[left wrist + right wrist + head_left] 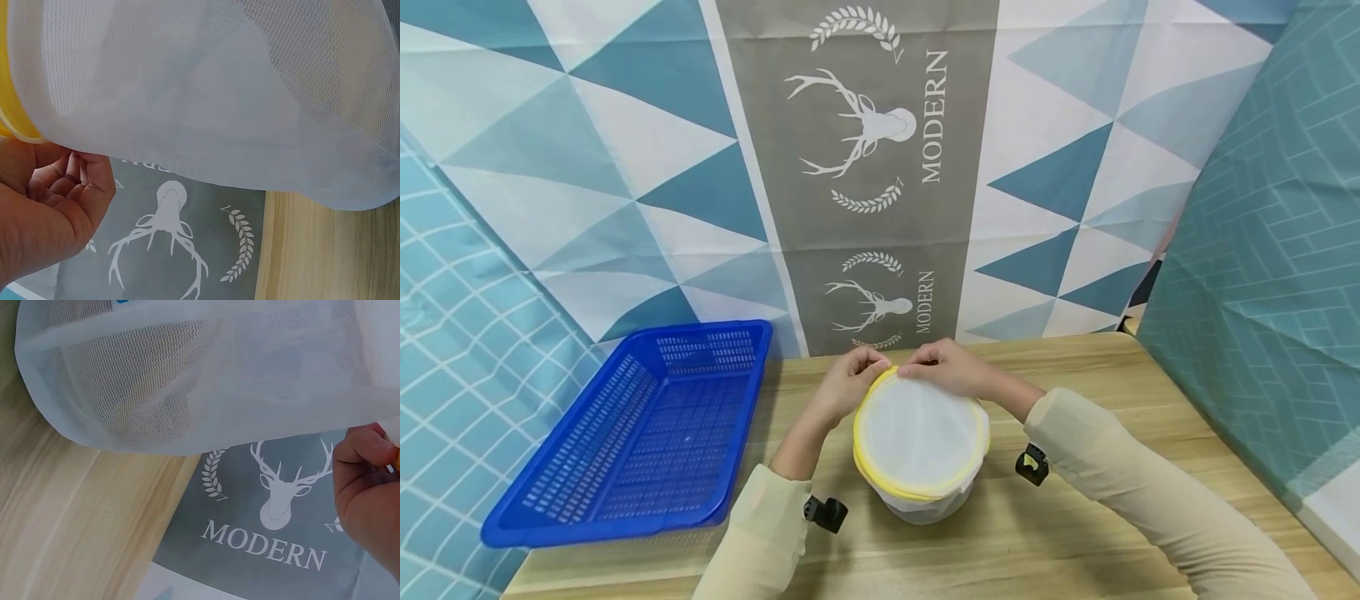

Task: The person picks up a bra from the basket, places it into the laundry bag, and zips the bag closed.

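A round white mesh laundry bag (921,433) with a yellow-edged top (867,468) stands on the wooden table in front of me. My left hand (850,382) pinches the yellow edge at its far side, thumb on top. Right beside it, my right hand (951,368) pinches the same edge, its fingertips almost meeting the left ones. In the left wrist view, the left hand (56,200) has its fingers curled under the yellow edge. From the right wrist, the right hand (369,469) shows at the frame's side, and the bag's mesh wall (144,387) hangs rounded.
A blue plastic basket (747,417) with slotted sides lies on the left of the table (1030,542). Patterned cloth (880,225) with deer heads hangs behind the table's far edge. Teal sheets (1277,250) close off the sides. Small black cameras (826,514) sit at both wrists.
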Available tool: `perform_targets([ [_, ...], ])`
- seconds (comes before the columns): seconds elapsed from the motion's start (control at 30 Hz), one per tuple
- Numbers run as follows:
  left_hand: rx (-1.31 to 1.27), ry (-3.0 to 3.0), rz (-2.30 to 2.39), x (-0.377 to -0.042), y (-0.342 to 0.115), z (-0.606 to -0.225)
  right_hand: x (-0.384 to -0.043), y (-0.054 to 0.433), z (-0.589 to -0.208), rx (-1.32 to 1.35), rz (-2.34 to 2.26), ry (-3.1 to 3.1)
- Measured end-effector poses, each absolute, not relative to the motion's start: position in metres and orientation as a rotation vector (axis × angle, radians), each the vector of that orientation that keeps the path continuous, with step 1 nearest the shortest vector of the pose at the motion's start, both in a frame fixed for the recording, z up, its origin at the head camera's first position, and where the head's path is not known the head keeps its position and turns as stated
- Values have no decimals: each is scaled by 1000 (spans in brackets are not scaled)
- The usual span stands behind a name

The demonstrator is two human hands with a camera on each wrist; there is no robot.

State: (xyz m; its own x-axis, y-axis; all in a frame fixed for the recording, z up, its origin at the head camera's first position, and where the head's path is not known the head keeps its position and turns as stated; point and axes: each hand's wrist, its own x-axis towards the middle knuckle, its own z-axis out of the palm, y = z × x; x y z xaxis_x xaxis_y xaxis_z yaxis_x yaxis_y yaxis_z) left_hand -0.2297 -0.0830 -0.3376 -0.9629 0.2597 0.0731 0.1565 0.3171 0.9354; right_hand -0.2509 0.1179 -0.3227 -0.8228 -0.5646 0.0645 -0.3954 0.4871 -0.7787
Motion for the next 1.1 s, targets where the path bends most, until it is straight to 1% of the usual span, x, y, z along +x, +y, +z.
perform_targets([
  [0.3,445,2443,1766,-228,-85,-340,-250,123,-327,-847,-1259,2532],
  [0.63,454,2464,1738,-231,-87,-341,-244,122,-326,-727,-1349,2470],
  [0.87,495,2420,1733,-236,-89,-340,-243,119,-325,-803,-1381,2481],
  [1.1,586,2275,1762,-240,-87,-342,-240,117,-327,-804,-1398,2486],
])
